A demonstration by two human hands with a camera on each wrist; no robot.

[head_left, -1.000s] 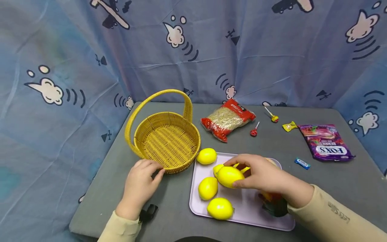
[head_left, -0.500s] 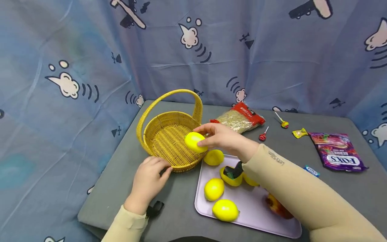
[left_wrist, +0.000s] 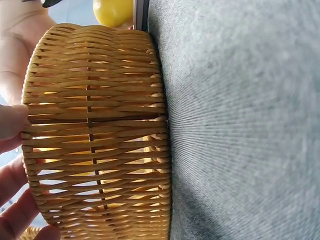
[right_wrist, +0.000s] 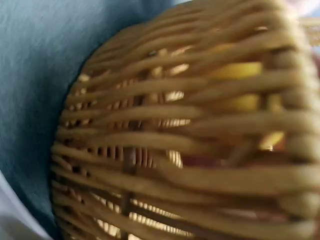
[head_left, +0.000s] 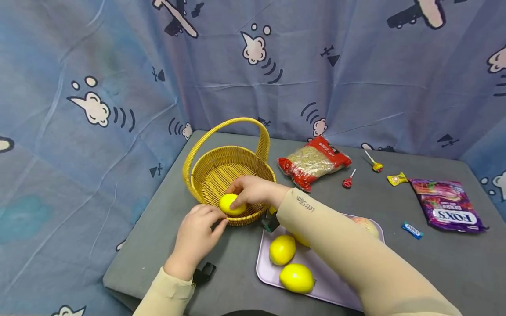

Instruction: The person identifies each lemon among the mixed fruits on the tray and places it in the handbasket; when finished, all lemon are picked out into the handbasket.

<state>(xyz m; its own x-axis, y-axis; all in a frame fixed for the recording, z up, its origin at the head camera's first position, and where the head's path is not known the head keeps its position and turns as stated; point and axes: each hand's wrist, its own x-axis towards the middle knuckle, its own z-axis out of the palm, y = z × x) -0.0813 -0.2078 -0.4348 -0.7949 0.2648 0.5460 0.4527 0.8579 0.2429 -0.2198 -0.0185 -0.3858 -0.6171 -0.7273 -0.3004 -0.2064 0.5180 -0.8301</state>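
In the head view, my right hand point(head_left: 257, 192) holds a lemon point(head_left: 228, 205) low inside the yellow wicker basket point(head_left: 229, 153), by its near wall. My left hand point(head_left: 197, 237) grips the basket's near-left rim; the left wrist view shows its fingertips along the woven edge point(left_wrist: 95, 130). Yellow glints through the weave in the blurred right wrist view, where the basket wall point(right_wrist: 175, 140) fills most of the picture. Right of the basket lies a lilac tray point(head_left: 332, 285) bearing lemons, two plainly visible point(head_left: 282, 250). The right sleeve hides much of the tray.
A pale round fruit point(head_left: 366, 226) sits on the tray's far right. Behind are a red-and-clear food packet point(head_left: 314, 162) and two lollipops point(head_left: 347, 182). Farther right lie a yellow wrapped candy point(head_left: 397, 179), a purple sweets bag point(head_left: 448, 204) and a blue candy point(head_left: 412, 230). The basket's handle arches high.
My right hand has lifted the lemon from over the tray, carried it left past the basket's rim and lowered it inside. My left hand has stayed at the rim. The head view has shifted slightly.
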